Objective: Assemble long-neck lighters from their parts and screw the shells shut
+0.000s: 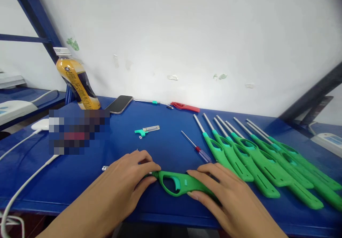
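A green long-necked lighter (187, 183) lies level near the table's front edge, held at both ends. My left hand (133, 177) pinches its neck end, thumb and fingers closed; part of the metal tube is hidden under that hand. Around the handle end, my right hand (219, 188) is closed with the thumb on the near side. A turquoise trigger piece shows in the lighter's finger loop. Just beyond lies a screwdriver (202, 153) with a clear and red handle. Further off is a turquoise trigger part with a clear tube (144, 130).
Several green lighters (256, 156) lie in a row at the right. Along the wall are a red lighter casing (185, 106), a thin metal rod with wire (153, 102) and a phone (120, 104). A yellow drink bottle (77, 79) and white cables (29, 181) are at the left.
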Motion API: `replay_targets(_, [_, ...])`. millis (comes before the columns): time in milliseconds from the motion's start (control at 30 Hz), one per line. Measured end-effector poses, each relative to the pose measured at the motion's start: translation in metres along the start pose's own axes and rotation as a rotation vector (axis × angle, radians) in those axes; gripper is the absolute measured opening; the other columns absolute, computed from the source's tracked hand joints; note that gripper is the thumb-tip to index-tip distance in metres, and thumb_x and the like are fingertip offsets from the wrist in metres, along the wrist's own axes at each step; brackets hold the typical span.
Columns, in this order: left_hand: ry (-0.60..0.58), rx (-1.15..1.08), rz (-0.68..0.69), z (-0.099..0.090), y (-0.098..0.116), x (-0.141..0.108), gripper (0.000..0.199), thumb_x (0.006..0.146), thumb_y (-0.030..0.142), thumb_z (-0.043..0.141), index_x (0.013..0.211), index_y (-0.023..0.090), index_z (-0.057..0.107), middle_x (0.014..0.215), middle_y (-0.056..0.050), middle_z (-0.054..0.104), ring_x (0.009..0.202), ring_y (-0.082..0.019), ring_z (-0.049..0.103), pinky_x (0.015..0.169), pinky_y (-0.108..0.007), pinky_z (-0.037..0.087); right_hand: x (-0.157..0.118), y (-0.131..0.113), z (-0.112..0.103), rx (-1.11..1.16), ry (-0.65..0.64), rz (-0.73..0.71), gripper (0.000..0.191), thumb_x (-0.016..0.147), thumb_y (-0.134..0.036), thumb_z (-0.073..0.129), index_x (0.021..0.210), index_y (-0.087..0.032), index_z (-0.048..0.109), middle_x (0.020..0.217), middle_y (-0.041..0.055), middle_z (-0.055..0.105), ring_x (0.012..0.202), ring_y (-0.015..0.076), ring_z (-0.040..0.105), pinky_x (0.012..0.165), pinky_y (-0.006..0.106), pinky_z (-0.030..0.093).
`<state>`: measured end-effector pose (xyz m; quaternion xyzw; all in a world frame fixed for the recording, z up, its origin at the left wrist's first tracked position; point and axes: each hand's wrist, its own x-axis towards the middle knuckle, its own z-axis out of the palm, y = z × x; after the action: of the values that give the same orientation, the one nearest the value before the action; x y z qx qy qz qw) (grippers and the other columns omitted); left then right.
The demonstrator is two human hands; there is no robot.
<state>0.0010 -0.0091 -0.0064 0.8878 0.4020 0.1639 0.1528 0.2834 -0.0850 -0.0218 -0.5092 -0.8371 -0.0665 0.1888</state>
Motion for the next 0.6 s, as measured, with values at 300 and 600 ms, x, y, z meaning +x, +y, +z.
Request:
replay_targets(300, [0.018,0.028,0.090,0.005,0.000,0.005,0.033,0.106,0.011,0.049,0.106,0.026,0.079,0.111,-0.003,0.074,0.096,-0.022,0.072,0.090,-0.036,0.058,0.001,-0.003,-0.001,0.007,0.013,0.015,0.039,0.114,-0.042,0.046,0.134,-0.025,0.075,0.112,0.0084,0.077,0.094,0.0237,0.079,0.078,0.039,0.069])
replay_targets(600, [0.050,-0.077,0.028,0.012,0.001,0.006,0.031,0.102,0.008,0.050,0.092,0.024,0.075,0.101,-0.002,0.073,0.091,-0.020,0.071,0.081,-0.031,0.054,-0.002,-0.006,0.002,-0.066,0.034,0.014,0.043,0.114,-0.044,0.045,0.134,-0.024,0.078,0.099,0.0084,0.076,0.081,0.0226,0.078,0.067,0.036,0.067])
